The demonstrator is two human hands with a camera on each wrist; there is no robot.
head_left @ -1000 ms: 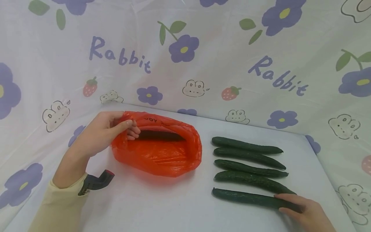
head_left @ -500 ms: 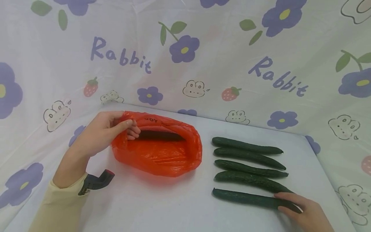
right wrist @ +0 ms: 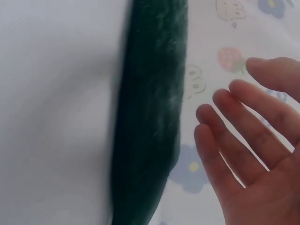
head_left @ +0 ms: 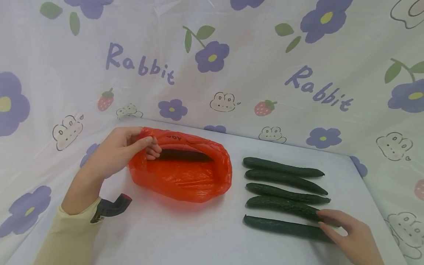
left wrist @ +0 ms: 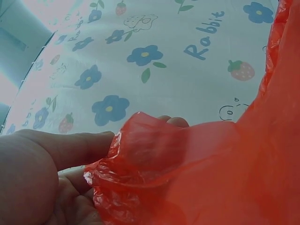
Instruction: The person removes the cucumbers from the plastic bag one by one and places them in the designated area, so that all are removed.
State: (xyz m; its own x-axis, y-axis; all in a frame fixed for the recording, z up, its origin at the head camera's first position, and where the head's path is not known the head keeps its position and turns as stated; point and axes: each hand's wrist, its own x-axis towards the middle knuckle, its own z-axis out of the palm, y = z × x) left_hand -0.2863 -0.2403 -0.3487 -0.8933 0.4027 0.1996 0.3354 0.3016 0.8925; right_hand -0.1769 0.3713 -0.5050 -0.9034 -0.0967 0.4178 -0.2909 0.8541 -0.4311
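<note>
On the left of the white table, a red plastic bag (head_left: pixel 185 176) lies with its mouth held apart. My left hand (head_left: pixel 122 151) pinches the left rim of the bag; in the left wrist view the thin red film bunches between thumb and fingers. Inside the mouth a dark, long shape (head_left: pixel 183 155) shows. Several cucumbers lie in a row to the right, the nearest cucumber (head_left: pixel 278 225) a little apart from the others. My right hand (head_left: pixel 356 235) hovers with loosely spread fingers at the right ends of the nearest cucumber and the fourth cucumber (head_left: pixel 281 206).
Farther back in the row lie the first cucumber (head_left: pixel 283 167), the second cucumber (head_left: pixel 286 180) and the third cucumber (head_left: pixel 286 193). A printed cloth (head_left: pixel 245 66) with flowers and rabbits stands behind the table. A black device (head_left: pixel 112 209) sits at my left cuff.
My right hand has let go of the nearest cucumber's right end and shifted slightly away from me, towards the fourth one. The left hand keeps its pinch on the bag.
</note>
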